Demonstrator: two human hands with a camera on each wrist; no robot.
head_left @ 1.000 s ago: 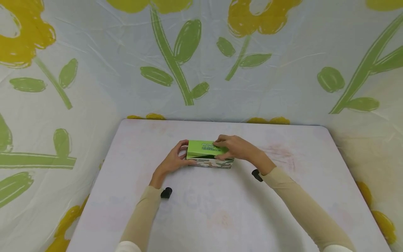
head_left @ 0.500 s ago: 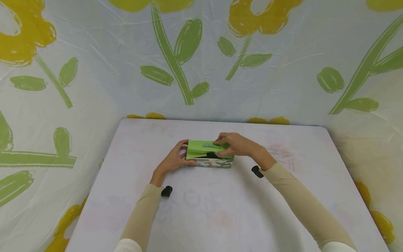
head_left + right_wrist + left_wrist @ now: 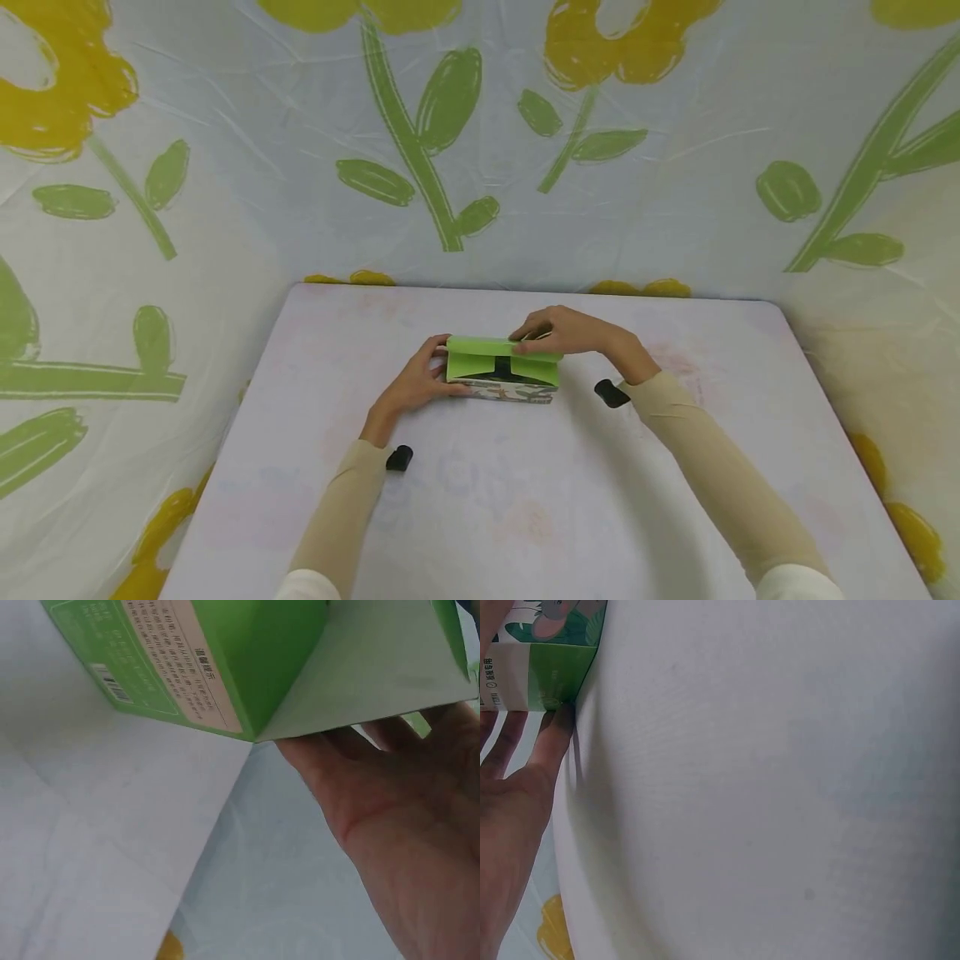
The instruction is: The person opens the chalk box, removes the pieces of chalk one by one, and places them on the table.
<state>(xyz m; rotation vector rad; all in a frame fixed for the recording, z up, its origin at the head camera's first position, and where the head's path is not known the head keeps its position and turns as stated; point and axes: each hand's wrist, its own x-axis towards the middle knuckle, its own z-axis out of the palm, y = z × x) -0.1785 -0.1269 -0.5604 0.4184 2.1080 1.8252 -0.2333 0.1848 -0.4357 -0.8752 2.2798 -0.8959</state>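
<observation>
Sitting on the table (image 3: pixel 480 500), cloth (image 3: pixel 705 167) behind, well inside both side edges, the box (image 3: pixel 506 391) is gripped by the left hand (image 3: pixel 411 383); the right hand (image 3: pixel 566 331) pinches its lid (image 3: pixel 476 347).

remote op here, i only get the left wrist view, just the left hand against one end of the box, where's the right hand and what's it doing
Observer: The head view shows the right hand up at the green lid, holding its edge.
Operator: ok is the lid flat or up
Observer: It is tilted up; the head view shows a dark patch in the opening below it, too small to identify.
Operator: any print i can't see from here
Observer: Yes, the right wrist view shows a barcode on a green side of the box.
</observation>
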